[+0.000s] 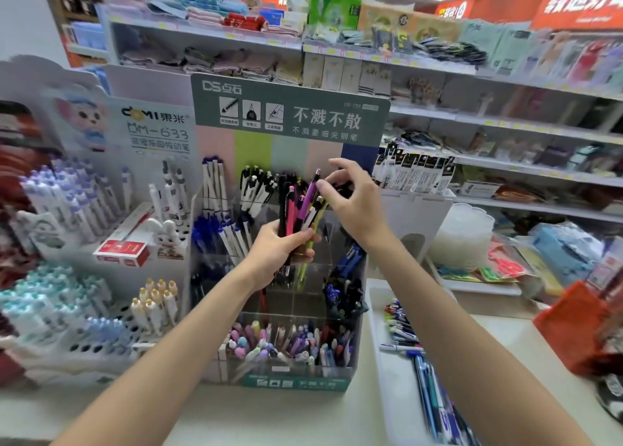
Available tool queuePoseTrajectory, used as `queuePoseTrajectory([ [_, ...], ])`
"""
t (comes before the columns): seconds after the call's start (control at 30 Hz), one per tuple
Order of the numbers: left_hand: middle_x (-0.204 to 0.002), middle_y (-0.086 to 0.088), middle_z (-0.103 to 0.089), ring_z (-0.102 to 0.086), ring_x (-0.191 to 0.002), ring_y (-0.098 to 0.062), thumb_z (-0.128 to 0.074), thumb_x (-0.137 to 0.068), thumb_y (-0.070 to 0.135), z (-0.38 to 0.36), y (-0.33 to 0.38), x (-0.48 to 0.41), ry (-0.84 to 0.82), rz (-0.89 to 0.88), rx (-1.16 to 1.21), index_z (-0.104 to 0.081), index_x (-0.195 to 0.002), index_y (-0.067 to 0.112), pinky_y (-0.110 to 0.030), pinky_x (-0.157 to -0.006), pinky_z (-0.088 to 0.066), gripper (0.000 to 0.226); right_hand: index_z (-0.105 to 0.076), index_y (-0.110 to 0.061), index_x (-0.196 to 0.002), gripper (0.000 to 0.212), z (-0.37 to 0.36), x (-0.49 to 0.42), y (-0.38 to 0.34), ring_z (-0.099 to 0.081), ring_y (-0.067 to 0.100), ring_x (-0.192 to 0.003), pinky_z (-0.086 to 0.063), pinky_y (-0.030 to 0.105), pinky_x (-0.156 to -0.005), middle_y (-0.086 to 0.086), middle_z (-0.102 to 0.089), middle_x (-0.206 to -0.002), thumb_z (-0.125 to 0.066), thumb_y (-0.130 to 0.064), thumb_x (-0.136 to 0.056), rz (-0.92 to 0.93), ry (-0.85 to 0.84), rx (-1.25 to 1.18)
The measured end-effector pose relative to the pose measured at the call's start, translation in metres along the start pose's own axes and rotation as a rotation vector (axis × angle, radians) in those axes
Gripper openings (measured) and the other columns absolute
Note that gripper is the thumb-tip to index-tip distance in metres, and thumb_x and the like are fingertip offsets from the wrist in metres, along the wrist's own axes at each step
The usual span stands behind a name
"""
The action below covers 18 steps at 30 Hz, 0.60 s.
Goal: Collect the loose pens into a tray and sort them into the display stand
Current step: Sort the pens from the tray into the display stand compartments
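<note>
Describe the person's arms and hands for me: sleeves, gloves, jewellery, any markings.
Both arms are bare from the frame's lower edge to the wrists: no sleeve shows on the left forearm or the right forearm. The left hand and right hand wear no gloves, and no watch, bracelet or ring is visible. The nails are too blurred to judge.

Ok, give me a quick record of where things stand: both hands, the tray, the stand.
left hand: grips a bundle of pens upright in front of the display stand
right hand: pinches the purple pen near its top, in the bundle
tray: on the counter right of the stand, loose pens inside
display stand: front row full of pens; some middle compartments look sparse
</note>
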<state>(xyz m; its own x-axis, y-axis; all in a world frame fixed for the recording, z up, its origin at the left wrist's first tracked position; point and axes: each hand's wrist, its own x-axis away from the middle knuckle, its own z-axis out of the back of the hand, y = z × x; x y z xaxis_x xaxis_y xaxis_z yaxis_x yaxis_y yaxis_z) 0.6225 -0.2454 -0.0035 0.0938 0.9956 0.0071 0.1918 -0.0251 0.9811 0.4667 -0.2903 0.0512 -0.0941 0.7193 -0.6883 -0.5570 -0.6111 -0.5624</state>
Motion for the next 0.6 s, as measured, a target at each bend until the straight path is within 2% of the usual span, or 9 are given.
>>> queuePoseTrajectory([
  [0.13, -0.096, -0.012, -0.076, -0.065, -0.061, -0.014, -0.065, -0.094, 0.010, 0.011, -0.003, 0.009, 0.002, 0.015, -0.014, -0.064, -0.112, 0.001, -0.027, -0.063, -0.058, 0.021, -0.065, -0.016, -0.114, 0.026, -0.018, 0.007, -0.013, -0.064, 0.012, -0.081, -0.051, 0.024, -0.075, -0.004, -0.067, -0.084, -0.071, -0.016, -0.089, -0.099, -0.095, -0.118],
  [0.3, -0.100, -0.013, -0.076, -0.066, -0.065, -0.016, -0.066, -0.093, 0.012, 0.036, 0.001, 0.018, 0.030, -0.006, -0.023, -0.063, -0.114, 0.001, -0.027, -0.062, -0.058, 0.024, -0.062, -0.015, -0.107, 0.027, -0.031, -0.001, -0.034, -0.067, 0.011, -0.081, -0.055, 0.020, -0.075, -0.001, -0.068, -0.087, -0.076, -0.017, -0.085, -0.115, -0.182, -0.174],
  [0.4, -0.099, -0.010, -0.077, -0.067, -0.062, -0.012, -0.065, -0.094, 0.011, 0.043, 0.011, 0.019, 0.068, -0.064, -0.032, -0.068, -0.108, 0.005, -0.027, -0.063, -0.058, 0.016, -0.061, -0.014, -0.104, 0.025, -0.035, -0.009, -0.045, -0.069, 0.013, -0.078, -0.059, 0.026, -0.072, 0.001, -0.070, -0.083, -0.076, -0.012, -0.084, -0.129, -0.120, -0.248],
  [0.47, -0.099, -0.010, -0.077, -0.066, -0.060, -0.011, -0.064, -0.094, 0.009, 0.047, 0.019, 0.017, 0.071, -0.092, -0.026, -0.069, -0.106, 0.005, -0.027, -0.063, -0.057, 0.013, -0.061, -0.014, -0.107, 0.027, -0.039, -0.011, -0.050, -0.070, 0.014, -0.081, -0.059, 0.031, -0.076, 0.003, -0.071, -0.085, -0.075, -0.011, -0.084, -0.152, -0.048, -0.297],
  [0.6, -0.101, -0.007, -0.077, -0.067, -0.064, -0.009, -0.062, -0.095, 0.007, 0.056, 0.031, 0.012, 0.029, -0.096, -0.052, -0.066, -0.110, 0.003, -0.025, -0.064, -0.058, 0.015, -0.062, -0.013, -0.114, 0.029, -0.046, -0.017, -0.048, -0.069, 0.011, -0.089, -0.058, 0.029, -0.082, 0.002, -0.070, -0.096, -0.072, -0.011, -0.087, -0.261, 0.105, -0.394],
])
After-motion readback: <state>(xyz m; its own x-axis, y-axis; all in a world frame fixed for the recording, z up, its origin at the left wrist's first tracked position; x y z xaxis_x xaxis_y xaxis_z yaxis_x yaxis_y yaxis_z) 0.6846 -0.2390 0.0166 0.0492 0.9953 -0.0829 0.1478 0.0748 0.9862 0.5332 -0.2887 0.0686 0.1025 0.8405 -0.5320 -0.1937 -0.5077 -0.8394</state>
